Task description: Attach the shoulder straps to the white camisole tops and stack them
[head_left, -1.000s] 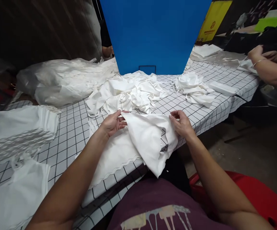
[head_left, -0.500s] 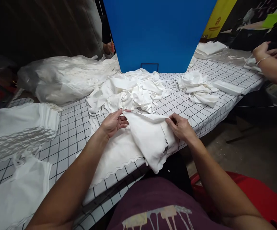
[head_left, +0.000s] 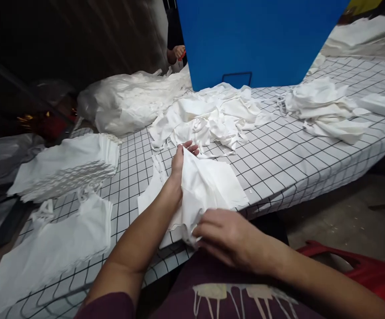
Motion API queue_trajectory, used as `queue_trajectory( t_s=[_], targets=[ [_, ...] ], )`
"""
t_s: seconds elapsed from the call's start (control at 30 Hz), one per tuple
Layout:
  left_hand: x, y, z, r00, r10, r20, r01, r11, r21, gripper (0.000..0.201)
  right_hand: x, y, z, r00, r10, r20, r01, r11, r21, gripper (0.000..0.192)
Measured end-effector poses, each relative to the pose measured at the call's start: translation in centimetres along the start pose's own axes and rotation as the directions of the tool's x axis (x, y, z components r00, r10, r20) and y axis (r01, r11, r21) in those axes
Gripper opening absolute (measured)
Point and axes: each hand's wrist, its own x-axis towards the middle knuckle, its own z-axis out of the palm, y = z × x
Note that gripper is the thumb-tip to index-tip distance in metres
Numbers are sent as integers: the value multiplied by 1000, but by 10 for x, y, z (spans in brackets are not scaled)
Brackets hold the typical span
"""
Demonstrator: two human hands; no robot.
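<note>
The cloth (head_left: 195, 188) is held at the near edge of the table (head_left: 272, 164), its upper corner pinched by the half-open left hand (head_left: 181, 161). Its lower edge is met by the curled right hand (head_left: 222, 235); whether it is gripped there cannot be told through blur.

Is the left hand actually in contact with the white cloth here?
Touching: the head view shows the left hand holding the white cloth by its upper corner, at the thumb.
</note>
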Motion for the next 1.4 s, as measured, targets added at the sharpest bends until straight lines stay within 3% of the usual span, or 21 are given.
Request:
queue_trajectory(
  t_s=[0.07,0.17,0.33,0.5,0.63,0.87,1.07,1.27,1.4],
  targets=[
    [-3,0,-4,1000,-17,24,17,1000,-17,27,-10,18,-3,973,176,-151,-181,983,-19,21],
    [-1,3,-7,997,-70,23,69,998,12,26,-22,39,4,900,369,-231,-391,919,-57,34],
    [-7,21,-14,979,-197,50,182,961,209,39,-27,56,26,844,467,-263,-509,853,-119,21],
    [-53,37,-37,969,-243,47,170,789,590,49,-24,57,31,830,477,-289,-534,829,-165,17],
    [-82,40,-54,957,-290,25,189,685,703,44,-24,57,31,819,482,-313,-543,827,-148,18],
    [-102,68,-87,931,-357,77,276,826,491,34,-28,54,23,816,499,-291,-529,848,-28,8],
    [-116,84,-124,927,-374,28,324,836,443,47,-29,58,27,835,458,-305,-502,862,-79,13],
    [-123,90,-138,942,-330,61,268,850,454,50,-30,62,27,851,429,-304,-472,878,-82,20],
    [-122,98,-145,961,-276,-4,247,854,457,47,-30,62,22,860,427,-279,-460,886,-62,24]
  ],
)
